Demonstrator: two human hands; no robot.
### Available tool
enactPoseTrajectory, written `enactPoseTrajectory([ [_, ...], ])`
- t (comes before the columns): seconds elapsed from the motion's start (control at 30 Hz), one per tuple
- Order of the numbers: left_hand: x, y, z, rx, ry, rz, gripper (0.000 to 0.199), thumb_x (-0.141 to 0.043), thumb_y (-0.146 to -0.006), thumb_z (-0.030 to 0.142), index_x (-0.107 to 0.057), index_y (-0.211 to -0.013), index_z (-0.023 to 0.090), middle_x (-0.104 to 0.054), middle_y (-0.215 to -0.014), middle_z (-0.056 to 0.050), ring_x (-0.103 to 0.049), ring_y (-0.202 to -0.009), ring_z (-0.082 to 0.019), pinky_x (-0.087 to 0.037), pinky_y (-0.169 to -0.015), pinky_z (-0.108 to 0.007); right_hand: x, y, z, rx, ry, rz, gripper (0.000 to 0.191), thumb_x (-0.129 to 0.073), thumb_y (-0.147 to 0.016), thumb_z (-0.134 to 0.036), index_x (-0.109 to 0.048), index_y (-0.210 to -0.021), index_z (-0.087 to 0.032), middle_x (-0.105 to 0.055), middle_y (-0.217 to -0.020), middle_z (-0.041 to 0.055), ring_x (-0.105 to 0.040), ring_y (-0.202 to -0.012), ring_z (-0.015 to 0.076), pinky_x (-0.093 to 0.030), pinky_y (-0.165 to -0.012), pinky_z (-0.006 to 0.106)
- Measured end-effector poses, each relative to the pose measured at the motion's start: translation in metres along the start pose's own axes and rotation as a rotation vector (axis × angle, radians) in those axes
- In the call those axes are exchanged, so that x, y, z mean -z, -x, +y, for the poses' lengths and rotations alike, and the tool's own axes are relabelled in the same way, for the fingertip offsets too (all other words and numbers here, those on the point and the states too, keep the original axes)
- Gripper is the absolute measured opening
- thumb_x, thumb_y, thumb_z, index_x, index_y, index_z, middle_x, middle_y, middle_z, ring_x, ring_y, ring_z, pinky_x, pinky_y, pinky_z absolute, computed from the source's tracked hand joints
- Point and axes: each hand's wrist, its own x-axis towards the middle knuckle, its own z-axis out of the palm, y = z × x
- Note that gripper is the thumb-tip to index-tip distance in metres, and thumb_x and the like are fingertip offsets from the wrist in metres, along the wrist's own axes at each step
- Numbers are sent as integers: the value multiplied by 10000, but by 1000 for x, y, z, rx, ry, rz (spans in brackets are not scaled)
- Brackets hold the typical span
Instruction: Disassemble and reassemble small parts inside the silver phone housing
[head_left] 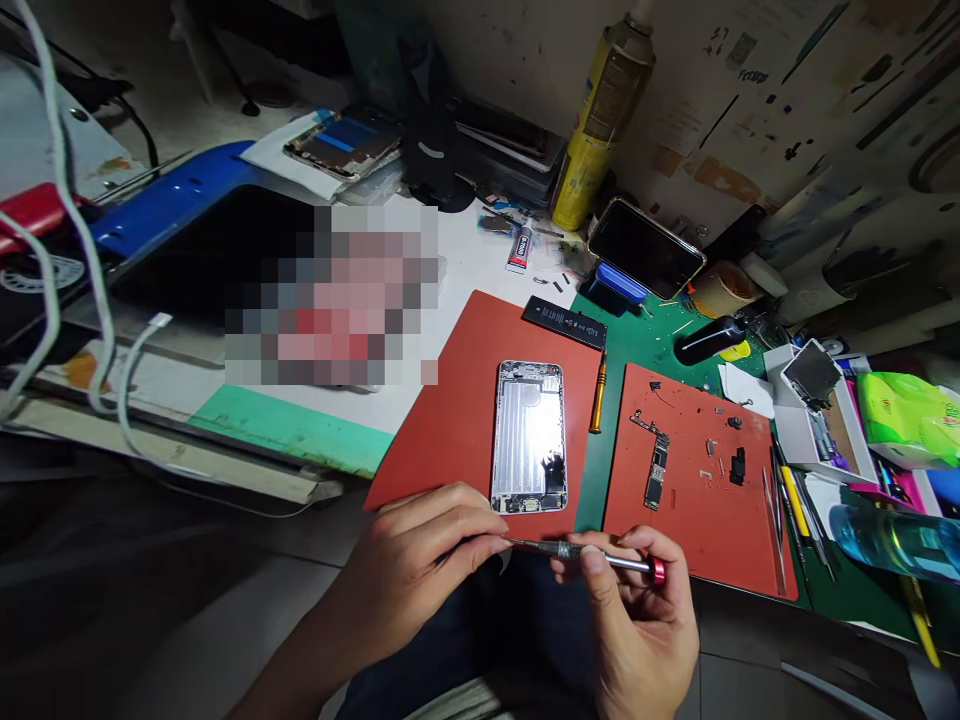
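My right hand [637,610] holds a screwdriver [611,557] with a silver shaft and red end cap, level, its tip pointing left. The fingertips of my left hand [435,545] are pinched together at that tip; whatever small part may be between them is too small to name. Just beyond my hands, an open silver phone housing [530,437] lies on the left red mat [450,420]. A black battery [564,323] rests at the mat's far edge, and a gold screwdriver [598,395] lies to the right of the housing.
The right red mat [697,540] bears a logic board [657,470] and small parts. Tweezers and pens lie beside a clear blue bottle [892,540] at right. A phone [646,247] leans on a blue stand. Farther back stands a yellow spray can [600,120].
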Motion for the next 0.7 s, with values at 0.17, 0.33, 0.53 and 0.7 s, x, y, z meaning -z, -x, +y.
enactPoseTrajectory([
  [0.17, -1, 1, -1, -14, 28, 3, 155, -655, -1042, 99, -705, -1039, 246, -733, -942, 45, -717, -864, -83, -524, -811, -170, 2, -3, -1, 22, 16, -43, 299, -871, -908, -209, -614, -1060, -218, -867, -865, 60, -823, -593, 222, -711, -607, 295],
  [0.33, -1, 1, -3, -64, 49, 21, 148, -654, -1039, 80, -698, -1031, 222, -722, -929, 32, -711, -853, -85, -523, -810, -174, -14, 6, -12, -157, 10, 163, 432, -956, -824, -349, -607, -1046, -227, -852, -853, 33, -807, -610, 185, -695, -639, 270],
  [0.53, -2, 1, -2, -64, 48, 20, 135, -660, -1037, 82, -697, -1019, 211, -713, -917, 28, -702, -839, -89, -521, -794, -186, -18, 7, -16, -170, 17, 206, 459, -977, -791, -385, -616, -1030, -231, -842, -839, 17, -794, -609, 165, -685, -646, 249],
  [0.7, -2, 1, -3, -75, 49, 12, 132, -657, -1039, 83, -695, -1014, 207, -703, -905, 28, -693, -834, -91, -519, -792, -196, -5, 0, -5, -30, 46, 87, 381, -946, -823, -286, -621, -1009, -215, -852, -818, 48, -806, -572, 208, -693, -590, 278],
])
